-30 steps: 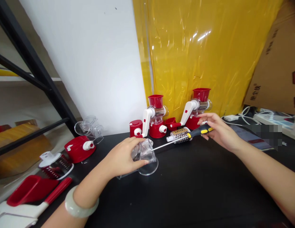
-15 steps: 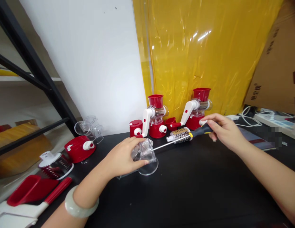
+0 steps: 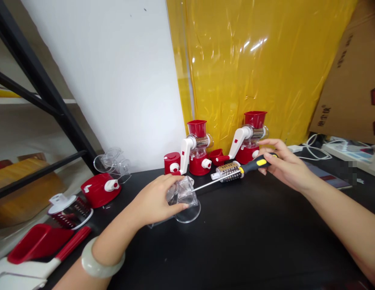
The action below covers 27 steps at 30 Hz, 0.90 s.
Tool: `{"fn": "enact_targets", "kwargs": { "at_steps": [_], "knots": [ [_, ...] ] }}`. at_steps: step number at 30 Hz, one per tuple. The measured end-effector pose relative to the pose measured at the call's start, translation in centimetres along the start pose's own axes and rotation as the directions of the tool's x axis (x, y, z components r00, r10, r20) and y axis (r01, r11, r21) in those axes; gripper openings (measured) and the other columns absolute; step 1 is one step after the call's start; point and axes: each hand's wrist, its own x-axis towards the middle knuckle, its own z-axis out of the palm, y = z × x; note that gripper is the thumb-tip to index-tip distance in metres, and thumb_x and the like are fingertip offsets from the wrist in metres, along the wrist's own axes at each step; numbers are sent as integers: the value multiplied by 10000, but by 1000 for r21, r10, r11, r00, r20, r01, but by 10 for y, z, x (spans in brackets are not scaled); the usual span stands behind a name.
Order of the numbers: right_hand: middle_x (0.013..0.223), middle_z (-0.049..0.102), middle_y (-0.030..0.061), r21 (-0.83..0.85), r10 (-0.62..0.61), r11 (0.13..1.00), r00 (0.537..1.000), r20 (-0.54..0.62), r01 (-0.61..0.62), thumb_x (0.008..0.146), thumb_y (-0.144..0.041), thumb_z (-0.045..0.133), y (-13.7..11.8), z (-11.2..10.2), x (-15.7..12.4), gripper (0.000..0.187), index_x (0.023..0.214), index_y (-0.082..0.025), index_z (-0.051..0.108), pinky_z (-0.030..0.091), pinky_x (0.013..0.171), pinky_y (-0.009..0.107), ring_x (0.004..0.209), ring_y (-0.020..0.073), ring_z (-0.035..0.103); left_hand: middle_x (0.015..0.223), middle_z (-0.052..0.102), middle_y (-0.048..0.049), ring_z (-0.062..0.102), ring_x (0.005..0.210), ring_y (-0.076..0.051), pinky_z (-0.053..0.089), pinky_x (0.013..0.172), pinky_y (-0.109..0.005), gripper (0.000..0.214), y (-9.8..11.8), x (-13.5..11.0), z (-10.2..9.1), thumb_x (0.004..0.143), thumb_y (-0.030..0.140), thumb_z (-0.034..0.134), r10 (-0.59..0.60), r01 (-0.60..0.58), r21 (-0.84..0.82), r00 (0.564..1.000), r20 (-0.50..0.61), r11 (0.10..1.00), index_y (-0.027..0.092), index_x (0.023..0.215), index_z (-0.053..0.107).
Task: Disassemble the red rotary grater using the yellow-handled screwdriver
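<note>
Left grip: curled over clear plastic part, thumb side toward viewer, no slack visible.
Clear plastic part: resting on table near centre of the frame, partly hidden under the fingers.
Right grip: right of centre, bent loosely round the handle of screwdriver, with some fingers partly spread.
Screwdriver: slanting down and left, shaft reaching clear plastic part; tip contact too small to confirm.
Grater drum: lying just behind the shaft.
Assembled graters: two, upright, beyond the drum, right of centre.
Left edge of the frame: red base, larger drum and red hopper.
</note>
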Motion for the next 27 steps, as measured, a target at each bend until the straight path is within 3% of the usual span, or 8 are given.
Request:
{"fn": "enact_targets", "kwargs": {
  "at_steps": [4,6,8,14,16,20,24,27],
  "knots": [
    [608,552,-51,-196,22,980,998,-67,-35,935,-513,613,12,-2,2,316,1137,-271,610,369,387,230,411,102,460,1339,661,-131,648,1177,-331,522,1019,-468,688,-1,0,0,777,563,741,4,-4,11,1000,-7,1000,231,1361,590],
    [567,530,-50,-203,47,977,996,-72,-60,957,-558,550,12,0,1,358,1132,-252,614,354,360,228,392,107,454,1330,666,-127,652,1174,-330,527,1012,-464,688,-1,-1,1,772,566,745,12,-12,13,1000,-14,1000,239,1358,592],
    [616,549,-37,-149,65,986,997,-43,-71,959,-565,533,8,1,1,380,1150,-245,605,377,359,238,412,113,476,1339,662,-132,647,1185,-334,520,1022,-469,694,-2,-1,1,772,571,744,15,-15,13,1000,-17,1000,233,1360,592],
    [840,603,-21,-78,41,996,999,33,-38,815,-462,766,-2,1,0,413,1148,-281,602,442,401,248,497,97,511,1338,659,-132,638,1192,-330,510,1036,-471,695,-1,0,0,778,571,736,10,-10,7,1000,5,1000,217,1358,591],
    [830,599,-20,-128,28,991,1000,10,-27,820,-483,761,1,0,0,389,1117,-270,628,456,411,251,486,92,525,1336,659,-130,640,1188,-329,512,1033,-475,693,-1,-1,0,780,569,734,10,-10,8,1000,4,1000,214,1359,590],
    [728,573,-25,-281,68,956,995,-79,-88,873,-570,668,8,1,1,367,1003,-228,671,364,347,216,390,65,471,1320,672,-118,654,1167,-328,523,1019,-470,683,-2,-1,1,767,561,750,21,-20,4,1000,-18,1000,230,1347,603],
    [862,606,8,-125,112,985,992,-59,-119,883,-506,645,2,4,-1,303,1066,-265,653,416,385,212,500,92,512,1334,667,-130,646,1185,-336,515,1033,-478,699,-2,-1,1,766,579,745,17,-17,3,1000,-18,1000,223,1350,604],
    [1030,613,26,17,104,994,994,-20,-104,772,-338,722,-7,3,-3,314,1071,-305,632,519,487,247,686,146,582,1329,667,-129,644,1189,-335,512,1037,-475,699,-1,-1,1,764,579,746,14,-14,1,1000,-19,1000,223,1349,603]
  ]
}}
